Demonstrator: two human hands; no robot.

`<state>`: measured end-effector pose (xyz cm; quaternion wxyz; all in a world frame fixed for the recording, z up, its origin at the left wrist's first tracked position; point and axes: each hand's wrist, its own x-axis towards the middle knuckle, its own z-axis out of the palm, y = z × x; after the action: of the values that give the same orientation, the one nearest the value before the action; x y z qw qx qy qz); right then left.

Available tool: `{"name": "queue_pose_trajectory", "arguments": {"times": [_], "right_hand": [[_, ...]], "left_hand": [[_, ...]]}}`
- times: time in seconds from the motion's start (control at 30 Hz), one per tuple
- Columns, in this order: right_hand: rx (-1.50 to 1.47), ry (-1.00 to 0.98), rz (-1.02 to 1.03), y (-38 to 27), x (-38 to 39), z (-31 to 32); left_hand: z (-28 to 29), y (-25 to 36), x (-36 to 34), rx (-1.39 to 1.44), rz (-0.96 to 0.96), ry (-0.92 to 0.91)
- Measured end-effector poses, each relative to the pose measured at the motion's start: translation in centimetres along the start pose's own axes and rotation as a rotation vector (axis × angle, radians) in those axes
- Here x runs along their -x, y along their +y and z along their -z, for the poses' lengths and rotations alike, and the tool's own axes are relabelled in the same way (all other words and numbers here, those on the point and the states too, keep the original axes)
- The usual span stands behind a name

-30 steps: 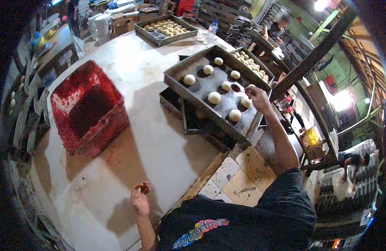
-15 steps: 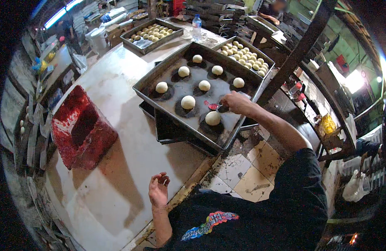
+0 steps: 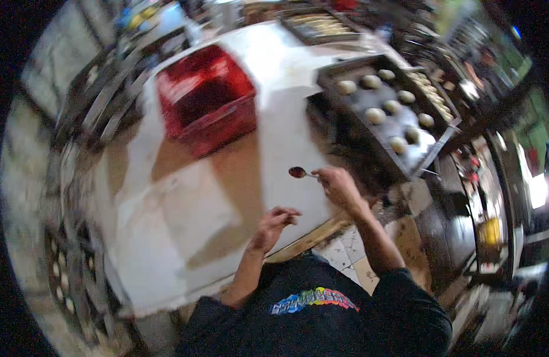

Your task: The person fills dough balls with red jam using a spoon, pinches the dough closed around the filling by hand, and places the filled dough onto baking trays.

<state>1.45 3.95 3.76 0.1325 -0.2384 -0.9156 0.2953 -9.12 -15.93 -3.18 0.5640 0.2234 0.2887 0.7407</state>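
Observation:
My right hand point(image 3: 340, 187) grips a metal spoon point(image 3: 297, 172) by its handle, with dark red stuff in the bowl. It hangs over the white tabletop point(image 3: 292, 140), between a red bin and a metal tray. My left hand point(image 3: 273, 229) is empty beside it, fingers apart and slightly bent. The open-topped red bin point(image 3: 221, 128) stands to the far left of my hands; its inside is dark. To the right, the big tray point(image 3: 388, 129) bears several spaced pale dough balls point(image 3: 375, 116). Motion blur hides whether anything lies on them.
Another tray full of dough balls point(image 3: 430, 95) sits behind the big tray, and one more tray point(image 3: 319, 28) at the table's far end. Wooden racks point(image 3: 117, 95) line the left side. Beyond the table's near edge shows a tiled floor point(image 3: 345, 247).
My right hand has come away from the tray, carrying the spoon back over the tabletop. My left hand has come up towards it. The view has swung left, and the tray now appears farther right.

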Motion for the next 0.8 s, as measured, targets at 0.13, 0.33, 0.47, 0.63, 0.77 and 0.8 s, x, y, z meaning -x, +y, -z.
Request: {"name": "queue_pose_trajectory", "arguments": {"times": [0.13, 0.33, 0.47, 0.63, 0.77, 0.8], "right_hand": [[-0.169, 0.004, -0.046, -1.6, -0.8, -16.0], [0.093, -0.122, -0.063, -9.3, -3.7, -24.9], [0.07, 0.08, -0.065, -15.6, 2.2, -13.7], [0.059, -0.049, -0.06, -19.7, 22.0, 4.0], [0.118, -0.053, -0.161, -27.4, 37.1, 9.9], [0.134, -0.074, -0.201, -29.3, 40.6, 10.5]], "left_hand": [[1.8, 3.9, 5.3, -0.129, 0.026, -0.151], [4.4, 5.0, 12.2, 0.043, 0.122, -0.092], [3.7, 3.3, 13.7, 0.031, 0.254, -0.132], [-6.7, -0.8, 11.9, -0.158, 0.69, -0.446], [-20.4, -6.4, 15.0, -1.018, 1.0, -0.612], [-22.3, -8.6, 17.2, -1.251, 1.016, -0.664]]}}
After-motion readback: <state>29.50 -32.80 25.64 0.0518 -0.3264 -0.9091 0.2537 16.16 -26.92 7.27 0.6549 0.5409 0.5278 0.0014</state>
